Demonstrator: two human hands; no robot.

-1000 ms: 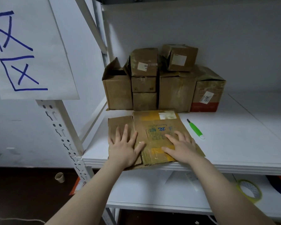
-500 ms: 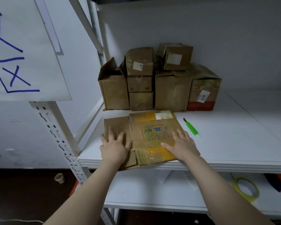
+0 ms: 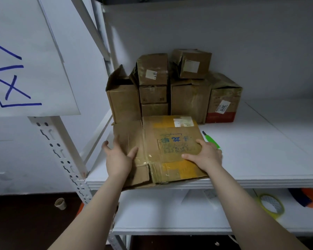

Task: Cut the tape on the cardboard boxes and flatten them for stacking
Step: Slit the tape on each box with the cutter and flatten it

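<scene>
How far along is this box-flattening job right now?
Done: one flattened box lies at the front edge of the shelf. In hand: the left hand and right hand rest on it, apparently squaring it. Left: several boxes stand stacked behind, not yet flattened; the green cutter lies beside.

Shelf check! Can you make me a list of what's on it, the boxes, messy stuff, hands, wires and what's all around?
Surface: white shelf; flattened box overhangs its front edge.
Job's things: upright boxes stacked at the back; green cutter lying right of the flattened box.
Clutter: tape roll on the lower shelf; paper cup on the floor.
Grips: left hand and right hand rest on the flattened box near its sides.
Cables: nothing seen.
Surroundings: paper sign with blue marks, grey wall.
</scene>
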